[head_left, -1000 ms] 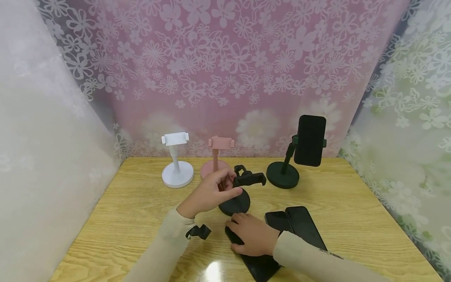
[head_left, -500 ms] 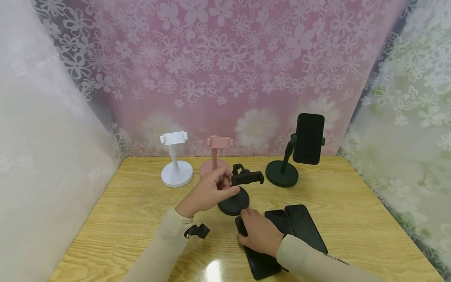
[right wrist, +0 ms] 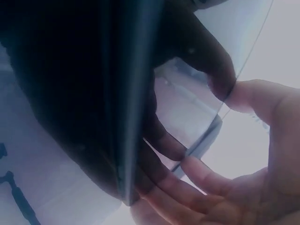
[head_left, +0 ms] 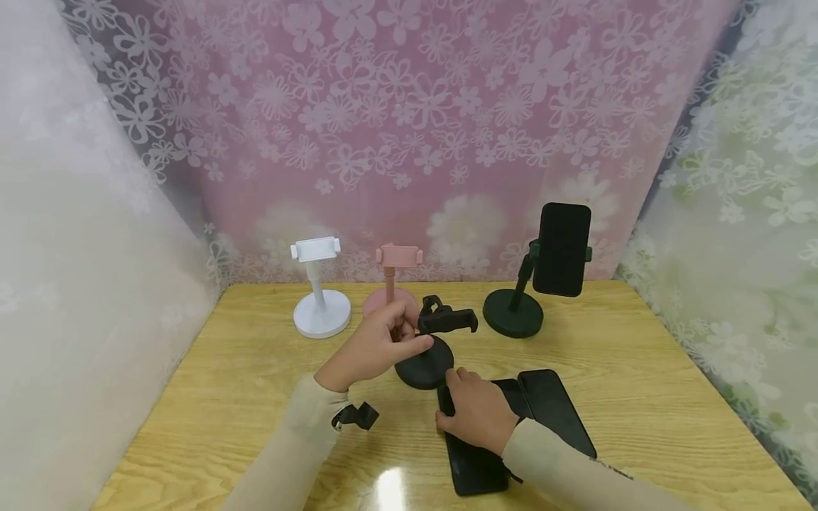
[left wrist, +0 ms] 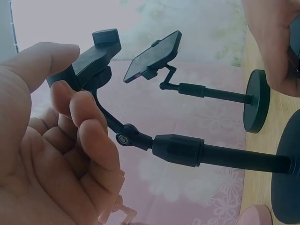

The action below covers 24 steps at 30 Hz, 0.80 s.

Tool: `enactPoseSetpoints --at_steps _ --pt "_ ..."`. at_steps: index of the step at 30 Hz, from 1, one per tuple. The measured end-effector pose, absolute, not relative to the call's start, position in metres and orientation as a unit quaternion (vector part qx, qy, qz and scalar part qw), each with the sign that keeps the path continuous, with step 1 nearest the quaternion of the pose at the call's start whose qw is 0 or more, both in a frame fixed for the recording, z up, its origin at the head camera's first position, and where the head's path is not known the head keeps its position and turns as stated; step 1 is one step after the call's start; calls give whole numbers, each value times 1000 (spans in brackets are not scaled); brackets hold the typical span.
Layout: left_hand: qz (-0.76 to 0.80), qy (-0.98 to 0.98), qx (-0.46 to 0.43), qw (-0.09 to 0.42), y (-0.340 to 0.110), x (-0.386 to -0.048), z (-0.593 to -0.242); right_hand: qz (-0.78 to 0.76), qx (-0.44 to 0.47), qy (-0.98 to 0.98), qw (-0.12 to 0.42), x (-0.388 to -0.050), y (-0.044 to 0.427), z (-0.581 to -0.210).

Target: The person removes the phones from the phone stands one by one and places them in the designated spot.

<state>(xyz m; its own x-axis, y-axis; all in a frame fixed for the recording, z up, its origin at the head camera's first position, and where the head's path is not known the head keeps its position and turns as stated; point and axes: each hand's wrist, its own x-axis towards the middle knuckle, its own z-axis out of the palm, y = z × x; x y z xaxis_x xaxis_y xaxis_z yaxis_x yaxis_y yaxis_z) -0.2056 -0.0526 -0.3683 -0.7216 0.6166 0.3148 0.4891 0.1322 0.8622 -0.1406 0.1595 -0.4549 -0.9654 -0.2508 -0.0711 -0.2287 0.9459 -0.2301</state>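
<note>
My left hand (head_left: 373, 346) pinches the clamp end of a black phone holder (head_left: 447, 321), thumb on one side and fingertips on the other in the left wrist view. The holder's round base (head_left: 424, 365) stands upright on the table. Just right of it, my right hand (head_left: 481, 411) rests with its fingertips on a black phone (head_left: 476, 472) lying flat, the thumb by its left edge. In the right wrist view the fingertips (right wrist: 187, 161) meet their reflections in a glossy surface. The hand and sleeve cover part of this phone.
Two more dark phones lie to the right, including one phone (head_left: 559, 411) at the outer side. Behind stand a white holder (head_left: 322, 316), a pink holder (head_left: 399, 257) and a dark green holder (head_left: 513, 316) carrying an upright phone (head_left: 562, 248). Patterned curtains surround the table.
The black phone under my right hand has slid rightward and turned straighter, overlapping the neighbouring phone in the head view. My left hand keeps its pinch on the black holder.
</note>
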Motion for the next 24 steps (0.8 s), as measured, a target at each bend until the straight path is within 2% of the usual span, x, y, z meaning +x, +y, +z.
enactPoseSetpoints --at_steps 4,7,13,20,22,24 --pt "536 756 373 49 -52 -206 -366 -133 -118 982 61 -143 164 -450" --pt "518 772 367 34 -50 -206 -365 -160 -100 981 44 -147 169 -441" --pt "500 789 356 21 -45 -200 -359 -269 -55 961 -35 -155 181 -403" --pt "514 788 337 32 -46 -197 -357 -309 -94 934 -154 -153 190 -356" --pt "516 789 332 32 -47 -197 -356 -284 -95 943 -147 -153 191 -347" --pt "518 790 326 31 -47 -196 -357 -242 -95 960 -103 -152 194 -341"
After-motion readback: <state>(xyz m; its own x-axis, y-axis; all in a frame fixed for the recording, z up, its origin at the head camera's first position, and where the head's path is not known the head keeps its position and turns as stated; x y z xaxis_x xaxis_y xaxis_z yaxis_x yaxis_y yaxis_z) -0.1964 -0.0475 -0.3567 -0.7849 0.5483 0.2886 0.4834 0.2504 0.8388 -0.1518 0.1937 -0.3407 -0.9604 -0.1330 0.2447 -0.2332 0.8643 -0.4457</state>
